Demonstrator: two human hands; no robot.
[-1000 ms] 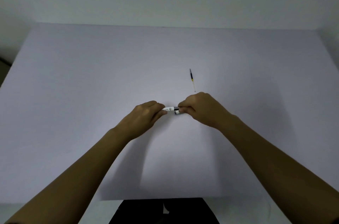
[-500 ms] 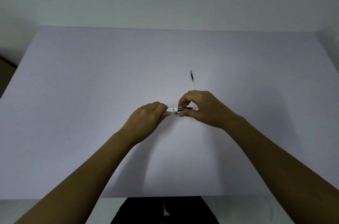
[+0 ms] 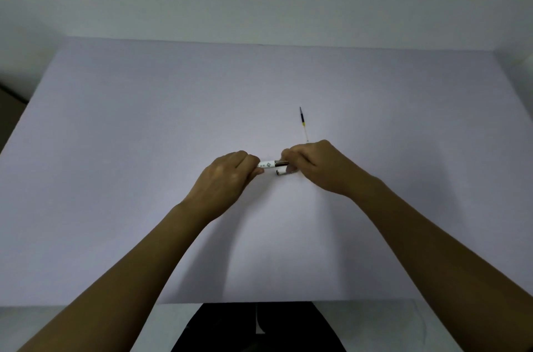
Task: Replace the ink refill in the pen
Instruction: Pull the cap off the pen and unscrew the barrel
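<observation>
A white pen barrel (image 3: 267, 164) with small dark print lies level between my two hands above the table. My left hand (image 3: 227, 178) grips its left end. My right hand (image 3: 314, 167) pinches the dark metal piece (image 3: 281, 163) at the barrel's right end and also holds a short white pen part (image 3: 282, 171) just below it. A thin ink refill (image 3: 303, 122), dark at its far end and clear at its near end, lies on the table just beyond my right hand, apart from it.
The pale lilac table (image 3: 144, 150) stretches wide on both sides, with a plain wall behind it. Its front edge runs near the bottom of the view, where a person's dark clothing (image 3: 256, 328) shows below it.
My right hand's fingers have closed back down over the barrel's right end, and the short white part shows below the barrel again. The refill on the table has not moved.
</observation>
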